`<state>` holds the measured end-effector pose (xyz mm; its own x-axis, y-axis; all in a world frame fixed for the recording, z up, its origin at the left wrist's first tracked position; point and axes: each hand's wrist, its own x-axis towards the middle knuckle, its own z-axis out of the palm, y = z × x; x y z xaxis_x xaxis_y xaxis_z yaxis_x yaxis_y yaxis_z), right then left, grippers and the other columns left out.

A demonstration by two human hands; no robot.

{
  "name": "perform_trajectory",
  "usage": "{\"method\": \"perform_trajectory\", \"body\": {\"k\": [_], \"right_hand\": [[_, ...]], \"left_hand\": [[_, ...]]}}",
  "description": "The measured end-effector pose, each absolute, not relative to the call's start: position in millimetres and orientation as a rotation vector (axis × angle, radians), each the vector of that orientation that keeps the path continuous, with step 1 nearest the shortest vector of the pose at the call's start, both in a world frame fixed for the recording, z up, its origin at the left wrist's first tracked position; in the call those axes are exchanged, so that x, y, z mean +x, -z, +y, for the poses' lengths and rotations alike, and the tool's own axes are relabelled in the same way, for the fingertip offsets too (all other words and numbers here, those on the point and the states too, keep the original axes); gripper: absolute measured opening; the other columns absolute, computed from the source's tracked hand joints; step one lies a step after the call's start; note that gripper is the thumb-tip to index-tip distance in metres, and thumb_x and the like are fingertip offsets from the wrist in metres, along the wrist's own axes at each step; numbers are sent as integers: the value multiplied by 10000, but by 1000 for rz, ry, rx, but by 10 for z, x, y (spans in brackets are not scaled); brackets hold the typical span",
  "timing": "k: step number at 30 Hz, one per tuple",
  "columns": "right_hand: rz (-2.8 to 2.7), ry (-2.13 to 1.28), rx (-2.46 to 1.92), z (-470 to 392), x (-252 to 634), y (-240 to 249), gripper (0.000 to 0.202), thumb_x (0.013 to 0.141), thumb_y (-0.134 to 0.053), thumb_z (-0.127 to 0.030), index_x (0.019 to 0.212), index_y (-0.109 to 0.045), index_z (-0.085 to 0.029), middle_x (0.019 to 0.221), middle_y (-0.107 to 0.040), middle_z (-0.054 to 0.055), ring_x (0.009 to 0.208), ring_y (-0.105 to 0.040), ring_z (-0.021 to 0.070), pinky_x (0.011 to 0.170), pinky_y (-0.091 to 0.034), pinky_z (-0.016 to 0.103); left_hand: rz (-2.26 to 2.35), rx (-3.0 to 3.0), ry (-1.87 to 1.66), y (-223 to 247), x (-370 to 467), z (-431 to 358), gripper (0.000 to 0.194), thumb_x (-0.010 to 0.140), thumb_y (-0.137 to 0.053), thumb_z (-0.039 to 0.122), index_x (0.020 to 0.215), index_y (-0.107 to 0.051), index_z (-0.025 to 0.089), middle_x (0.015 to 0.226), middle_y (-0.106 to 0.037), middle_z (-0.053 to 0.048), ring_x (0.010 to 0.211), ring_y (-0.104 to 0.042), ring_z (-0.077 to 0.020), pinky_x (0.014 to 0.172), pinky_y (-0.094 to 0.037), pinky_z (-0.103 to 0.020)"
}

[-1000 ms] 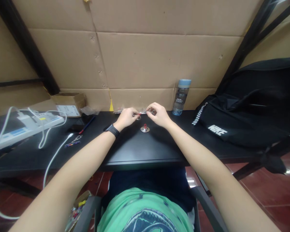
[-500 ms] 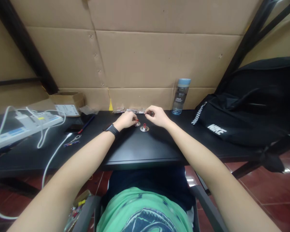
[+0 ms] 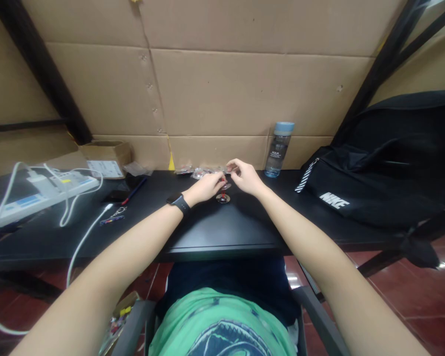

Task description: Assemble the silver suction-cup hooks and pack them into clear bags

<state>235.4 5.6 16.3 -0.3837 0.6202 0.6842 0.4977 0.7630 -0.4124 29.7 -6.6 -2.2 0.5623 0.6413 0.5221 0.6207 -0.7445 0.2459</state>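
My left hand [image 3: 210, 186], with a dark watch [image 3: 178, 201] on its wrist, is closed in a pinch on the red part of a small shiny metal disc [image 3: 227, 186], which looks like a finger cymbal. Directly below, a second metal disc [image 3: 223, 199] lies on the black table; red shows between the two, and I cannot tell whether they touch. To the right, my right hand [image 3: 244, 176] hovers with loosely curled fingers, thumb and fingertips apart. Nothing shows in it. Its fingertips are close to the held disc.
Small clear plastic packets [image 3: 202, 172] lie along the cardboard wall. A water bottle [image 3: 276, 150] stands behind my right hand, left of a black backpack [image 3: 385, 173]. On the left are a power strip [image 3: 40, 200], white cable [image 3: 85, 230], open carton [image 3: 109, 158], pen [image 3: 134, 190] and keys [image 3: 114, 216].
My left hand has moved right with its disc, bringing it over the disc on the table. My right hand has shifted slightly right, its fingers a little looser.
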Motion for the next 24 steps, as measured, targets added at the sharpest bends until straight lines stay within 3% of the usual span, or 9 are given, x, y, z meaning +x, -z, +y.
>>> {"method": "perform_trajectory", "body": {"k": [13, 19, 24], "right_hand": [[-2198, -202, -934, -14, 2347, -198, 305, 813, -586, -88, 1081, -709, -165, 1041, -756, 69, 810, -663, 170, 791, -514, 290], [-2544, -393, -1032, -39, 2473, -255, 117, 757, -757, -175, 860, -802, -207, 783, -775, 0, 675, -668, 159, 656, -471, 247], [-2675, -489, -1104, -48, 2535, -287, 246, 703, -866, -339, 921, -824, -232, 722, -762, -20, 621, -665, 158, 589, -435, 240]], "left_hand": [[1004, 2784, -719, 102, 360, -126, 132, 958, -568, 194, 950, -697, 172, 891, -762, -69, 785, -706, -214, 743, -521, -296], [952, 2786, -656, 85, 344, -123, 179, 973, -577, 250, 959, -744, 185, 948, -793, -61, 844, -731, -203, 772, -517, -264], [977, 2794, -653, 88, 337, -112, 187, 966, -587, 280, 951, -750, 189, 894, -792, -48, 783, -720, -192, 714, -498, -250]]}}
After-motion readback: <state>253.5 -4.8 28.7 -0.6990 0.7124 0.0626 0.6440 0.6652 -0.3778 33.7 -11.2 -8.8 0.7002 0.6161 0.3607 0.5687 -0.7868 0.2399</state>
